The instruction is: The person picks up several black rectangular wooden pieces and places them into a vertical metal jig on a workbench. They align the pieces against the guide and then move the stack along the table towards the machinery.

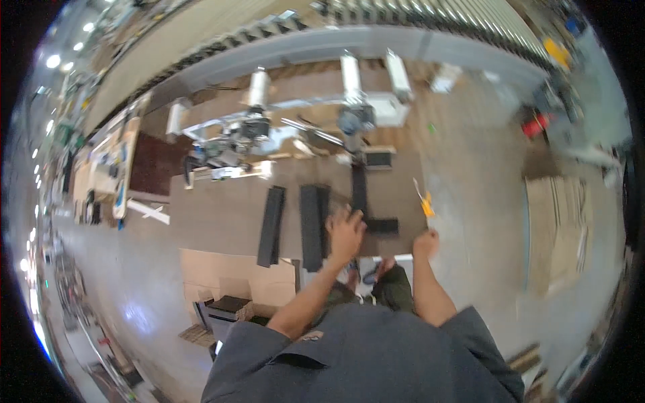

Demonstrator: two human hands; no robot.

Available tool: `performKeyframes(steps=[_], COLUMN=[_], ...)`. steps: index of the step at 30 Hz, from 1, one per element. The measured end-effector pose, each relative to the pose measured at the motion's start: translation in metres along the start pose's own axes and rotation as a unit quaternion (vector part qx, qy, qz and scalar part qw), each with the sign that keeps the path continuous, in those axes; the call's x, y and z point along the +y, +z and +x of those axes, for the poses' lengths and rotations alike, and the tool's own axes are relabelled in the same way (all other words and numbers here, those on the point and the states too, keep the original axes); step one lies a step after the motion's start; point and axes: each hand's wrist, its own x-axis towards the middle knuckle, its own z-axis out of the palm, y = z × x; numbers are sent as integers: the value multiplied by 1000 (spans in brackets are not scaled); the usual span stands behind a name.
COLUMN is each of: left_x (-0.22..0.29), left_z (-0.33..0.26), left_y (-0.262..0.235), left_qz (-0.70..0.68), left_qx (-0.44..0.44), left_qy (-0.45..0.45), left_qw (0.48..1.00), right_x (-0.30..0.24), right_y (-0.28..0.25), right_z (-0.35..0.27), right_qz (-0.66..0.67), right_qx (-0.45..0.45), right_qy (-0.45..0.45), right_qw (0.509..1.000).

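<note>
My left hand point(346, 234) reaches over the brown worktable point(215, 215) with its fingers apart, between a stack of long black strips point(313, 225) and an upright black strip point(360, 191). Its fingertips seem to touch the upright strip's lower end. A short black piece point(383, 226) lies crosswise just right of that hand. Further left lies another pair of black strips point(270, 228), slightly slanted. My right hand point(425, 244) is closed at the table's right front corner; what it holds, if anything, is hidden. Just beyond it is an orange-handled item point(427, 204), blurred.
Metal clamp fixtures point(252, 127) with white cylinders point(351, 77) stand along the table's far side, before a grey rail point(295, 50). Below the table at left is an open cardboard box point(235, 265). Flattened cardboard point(557, 232) is stacked on the right.
</note>
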Motion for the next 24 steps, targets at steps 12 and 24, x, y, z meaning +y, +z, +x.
performKeyframes(steps=[12, 24], left_x=[-31, 21], left_z=[133, 146], left_y=[-48, -81], left_qz=[326, 195], left_qx=[-116, -191], left_qy=[437, 484], left_qw=[830, 831], right_x=[-79, -76], right_y=[-58, -55], right_z=[-24, -20], right_qz=[32, 36], right_qx=[-54, -51], right_qy=[157, 157], right_qw=[986, 986])
